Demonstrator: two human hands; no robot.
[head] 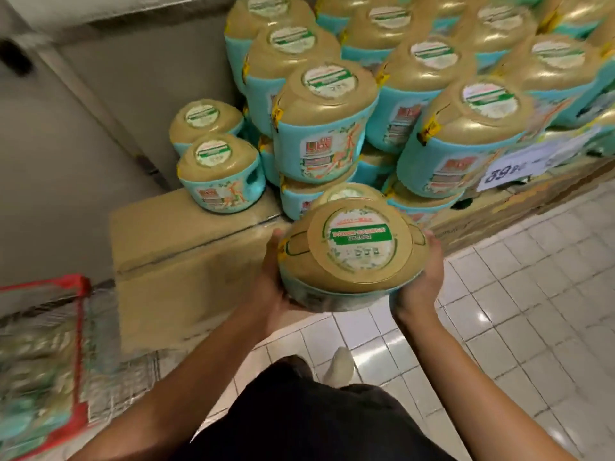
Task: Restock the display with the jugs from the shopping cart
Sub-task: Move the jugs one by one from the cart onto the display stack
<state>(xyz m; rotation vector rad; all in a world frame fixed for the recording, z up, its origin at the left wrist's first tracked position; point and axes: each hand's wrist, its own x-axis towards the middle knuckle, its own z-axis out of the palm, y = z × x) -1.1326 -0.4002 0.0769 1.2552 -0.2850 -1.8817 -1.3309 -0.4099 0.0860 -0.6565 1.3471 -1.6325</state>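
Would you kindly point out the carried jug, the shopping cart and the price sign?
carried jug (361,247), head view, its round top label
shopping cart (81,344), head view, its red rim
price sign (512,169), head view, its white paper

Glossy white tiled floor (506,331) — light glints, plain grey wall (100,104), cardboard box (186,261) beside it

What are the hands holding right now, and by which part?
One jug, gripped by its sides: the left hand on its left side, the right hand on its right.
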